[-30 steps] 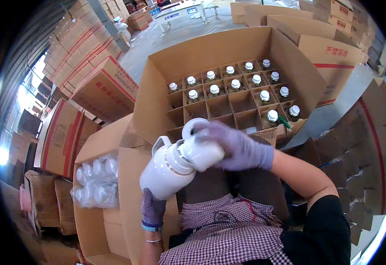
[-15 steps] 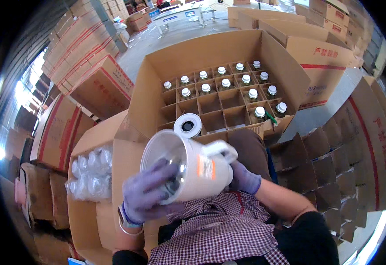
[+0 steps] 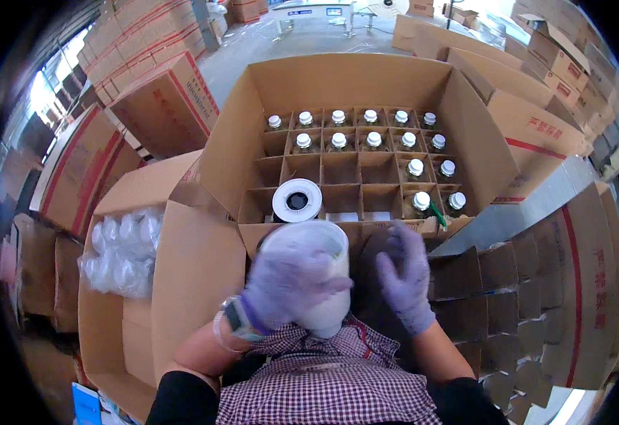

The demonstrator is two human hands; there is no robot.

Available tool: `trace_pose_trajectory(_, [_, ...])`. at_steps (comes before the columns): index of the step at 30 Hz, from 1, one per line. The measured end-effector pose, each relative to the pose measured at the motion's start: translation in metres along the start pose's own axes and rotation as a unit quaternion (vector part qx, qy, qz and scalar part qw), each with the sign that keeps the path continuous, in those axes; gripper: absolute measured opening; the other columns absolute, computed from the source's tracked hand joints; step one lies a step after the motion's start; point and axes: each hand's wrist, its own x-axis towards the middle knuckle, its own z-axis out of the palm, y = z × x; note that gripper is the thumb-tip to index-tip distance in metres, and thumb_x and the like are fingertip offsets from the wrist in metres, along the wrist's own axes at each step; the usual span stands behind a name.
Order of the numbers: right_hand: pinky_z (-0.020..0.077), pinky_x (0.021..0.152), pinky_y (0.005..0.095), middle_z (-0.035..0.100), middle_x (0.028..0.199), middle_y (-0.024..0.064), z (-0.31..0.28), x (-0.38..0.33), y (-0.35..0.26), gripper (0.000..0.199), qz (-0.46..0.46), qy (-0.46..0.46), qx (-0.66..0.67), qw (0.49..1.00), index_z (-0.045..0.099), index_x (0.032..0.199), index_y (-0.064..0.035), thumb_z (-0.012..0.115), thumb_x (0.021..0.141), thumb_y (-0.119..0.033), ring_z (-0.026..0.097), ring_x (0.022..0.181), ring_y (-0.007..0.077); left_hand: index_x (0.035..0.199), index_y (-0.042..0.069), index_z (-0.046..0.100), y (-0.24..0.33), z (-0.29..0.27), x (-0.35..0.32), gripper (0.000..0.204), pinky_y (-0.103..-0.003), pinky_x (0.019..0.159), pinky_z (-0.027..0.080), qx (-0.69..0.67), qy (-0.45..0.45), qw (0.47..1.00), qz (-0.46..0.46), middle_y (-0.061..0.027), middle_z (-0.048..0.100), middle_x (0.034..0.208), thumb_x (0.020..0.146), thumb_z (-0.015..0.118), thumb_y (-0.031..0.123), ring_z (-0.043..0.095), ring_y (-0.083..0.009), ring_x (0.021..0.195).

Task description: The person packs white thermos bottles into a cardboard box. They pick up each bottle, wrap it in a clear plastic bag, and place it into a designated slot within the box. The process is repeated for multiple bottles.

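My left hand (image 3: 291, 287), in a purple glove, grips a large white plastic jug (image 3: 318, 280) held upright close to my chest, its wide mouth open. The jug's white lid (image 3: 297, 200) lies on the cardboard dividers at the near edge of the open carton (image 3: 352, 92). My right hand (image 3: 405, 276), also gloved, hovers just right of the jug with fingers spread and nothing in it. The carton's grid cells hold several small bottles with white caps (image 3: 373, 138), mostly in the far rows and at the right.
An open box at my left holds a clear bag of plastic containers (image 3: 121, 251). Printed cartons (image 3: 164, 106) are stacked at the left and back. Cardboard divider grids (image 3: 529, 312) lie at the right. Grey floor shows beyond the carton.
The jug turned from tilted with its mouth toward me to upright against my chest. My right hand let go of it and moved to the right; the left hand now wraps its front.
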Motion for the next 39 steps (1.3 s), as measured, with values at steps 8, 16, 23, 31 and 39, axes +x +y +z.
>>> trace_pose_trajectory(8, [0.0516, 0.092, 0.0323, 0.063, 0.114, 0.0128, 0.0, 0.012, 0.016, 0.035, 0.107, -0.124, 0.193, 0.967, 0.06, 0.123, 0.0013, 0.059, 0.089, -0.003, 0.065, 0.104, 0.0215, 0.097, 0.003, 0.071, -0.125, 0.103, 0.051, 0.041, -0.041, 0.083, 0.051, -0.112, -0.03, 0.978, -0.173, -0.0168, 0.068, 0.096, 0.091, 0.065, 0.044, 0.067, -0.0324, 0.097])
trace_pose_trajectory(16, [0.0519, 0.089, 0.032, 0.066, 0.109, 0.0131, 0.008, 0.032, 0.03, 0.033, 0.119, -0.124, 0.204, 0.964, 0.061, 0.121, 0.0004, 0.059, 0.089, -0.004, 0.066, 0.1, 0.0213, 0.153, 0.024, 0.04, -0.216, 0.156, 0.032, 0.106, -0.062, 0.114, 0.032, 0.084, -0.251, 0.946, -0.186, -0.016, 0.021, 0.165, 0.063, 0.08, 0.062, 0.028, -0.052, 0.144])
trace_pose_trajectory(23, [0.0514, 0.091, 0.0394, 0.059, 0.118, 0.0179, 0.011, 0.097, -0.014, 0.055, -0.149, -0.072, 0.017, 0.986, 0.058, 0.131, -0.0062, 0.075, 0.079, -0.014, 0.062, 0.104, 0.0318, 0.144, 0.002, 0.047, -0.155, 0.067, 0.042, 0.071, -0.041, 0.105, 0.05, -0.699, 0.103, 0.658, -0.259, -0.0143, 0.058, 0.136, 0.088, 0.066, 0.04, 0.059, -0.0276, 0.124])
trace_pose_trajectory(31, [0.0534, 0.085, 0.0418, 0.06, 0.112, 0.0182, 0.031, 0.109, -0.061, 0.057, -0.246, -0.118, 0.095, 0.957, 0.055, 0.123, -0.0043, 0.081, 0.078, -0.029, 0.064, 0.102, 0.0357, 0.146, 0.004, 0.041, -0.032, 0.004, 0.024, 0.094, -0.049, 0.118, 0.031, -0.211, 0.089, 0.973, -0.038, -0.0198, 0.034, 0.155, 0.071, 0.086, 0.037, 0.032, -0.0361, 0.143])
trace_pose_trajectory(39, [0.0564, 0.079, 0.0408, 0.069, 0.101, 0.0186, 0.017, 0.084, -0.067, 0.053, -0.166, -0.101, 0.085, 0.977, 0.056, 0.123, -0.0068, 0.076, 0.079, -0.029, 0.07, 0.09, 0.0362, 0.148, -0.001, 0.04, -0.021, -0.014, 0.017, 0.071, -0.038, 0.11, 0.044, -0.704, 0.027, 0.678, -0.207, -0.0197, 0.057, 0.139, 0.103, 0.043, 0.053, 0.057, -0.0294, 0.127])
